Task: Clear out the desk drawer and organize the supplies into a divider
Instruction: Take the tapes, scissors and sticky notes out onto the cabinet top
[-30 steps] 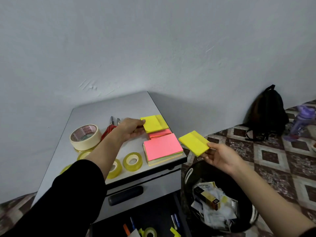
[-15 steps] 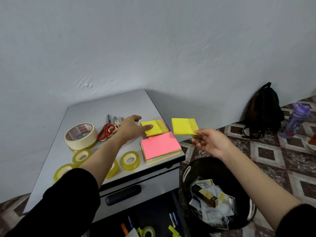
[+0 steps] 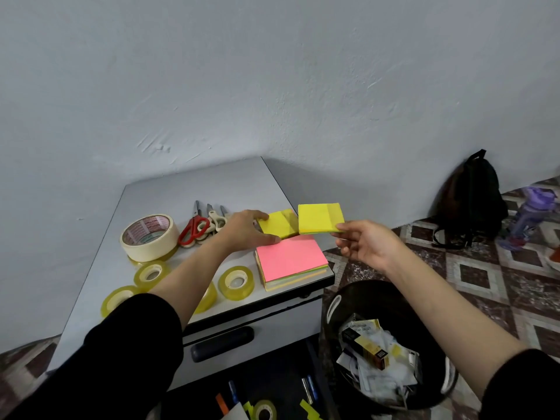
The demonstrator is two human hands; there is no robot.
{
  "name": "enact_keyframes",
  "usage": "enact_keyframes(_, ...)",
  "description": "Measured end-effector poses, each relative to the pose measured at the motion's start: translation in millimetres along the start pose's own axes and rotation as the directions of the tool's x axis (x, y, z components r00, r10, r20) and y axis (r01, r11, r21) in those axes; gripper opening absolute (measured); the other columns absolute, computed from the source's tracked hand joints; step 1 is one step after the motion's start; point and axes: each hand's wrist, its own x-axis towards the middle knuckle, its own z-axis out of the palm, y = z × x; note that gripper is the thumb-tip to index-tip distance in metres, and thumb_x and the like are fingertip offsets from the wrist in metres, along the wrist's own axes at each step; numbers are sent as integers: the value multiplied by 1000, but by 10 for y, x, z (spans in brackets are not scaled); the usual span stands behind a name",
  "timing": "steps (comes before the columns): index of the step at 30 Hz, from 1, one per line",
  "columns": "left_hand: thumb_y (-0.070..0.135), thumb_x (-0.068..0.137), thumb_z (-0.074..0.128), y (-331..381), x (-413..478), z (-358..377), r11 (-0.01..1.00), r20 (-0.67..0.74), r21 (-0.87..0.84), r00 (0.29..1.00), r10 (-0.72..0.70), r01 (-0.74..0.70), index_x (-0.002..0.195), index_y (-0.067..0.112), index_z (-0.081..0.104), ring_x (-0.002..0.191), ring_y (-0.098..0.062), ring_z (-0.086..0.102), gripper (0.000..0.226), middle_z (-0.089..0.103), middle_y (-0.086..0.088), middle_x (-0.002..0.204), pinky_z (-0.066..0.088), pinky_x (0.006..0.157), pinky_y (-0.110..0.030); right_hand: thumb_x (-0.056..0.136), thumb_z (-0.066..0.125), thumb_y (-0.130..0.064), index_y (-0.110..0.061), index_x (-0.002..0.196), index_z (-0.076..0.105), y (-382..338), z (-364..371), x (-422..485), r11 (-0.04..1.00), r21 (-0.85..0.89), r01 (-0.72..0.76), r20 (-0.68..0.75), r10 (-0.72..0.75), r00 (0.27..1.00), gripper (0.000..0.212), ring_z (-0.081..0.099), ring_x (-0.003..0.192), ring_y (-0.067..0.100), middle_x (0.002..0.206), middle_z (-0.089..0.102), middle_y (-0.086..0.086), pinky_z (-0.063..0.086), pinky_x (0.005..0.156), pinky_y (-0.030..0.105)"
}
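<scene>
Masking tape (image 3: 151, 251) core carries red print, too blurred to read.

Print inside the masking tape roll (image 3: 150, 237) and on the binned box (image 3: 366, 348) cannot be read
</scene>
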Motion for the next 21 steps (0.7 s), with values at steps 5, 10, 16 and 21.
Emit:
enact_keyframes(5,31,80,72,8,-5,-21,1000,79,13,997,21,-22,136,20,48,121,-21,48,61,46,-4,139,37,101,-29,93,45,-1,-6,81,51,-31,139,100,999,-43,-14,-14,14,1000,15,53,45,14,69,63,11,33,32,14)
enact_keyframes(10,14,76,76,14,-7,-30,975,127,-213,991,-32,59,143,16,33,126,-21,46,80,46,-9,140,36,103,-29,93,45,2,-6,76,48,-17,333,219,991,-132,5,-37,-10,999,19,51,29,9,68,57,13,24,29,12)
enact_keyframes(16,-3,72,75,-26,-50,-186,960,109,-270,993,-51,79,145,2,26,134,-24,38,88,35,-11,149,36,101,-28,87,51,7,-2,70,49,30,541,306,973,-228,37,-69,-54,996,19,46,25,10,62,55,17,18,27,11)
enact_keyframes(21,-6,75,71,-173,-112,-276,938,67,-327,993,-101,117,143,0,30,131,-21,42,78,41,-13,144,41,99,-33,84,61,4,-4,63,51,52,643,308,932,-353,79,-108,-124,986,24,41,22,7,44,58,7,21,27,10)
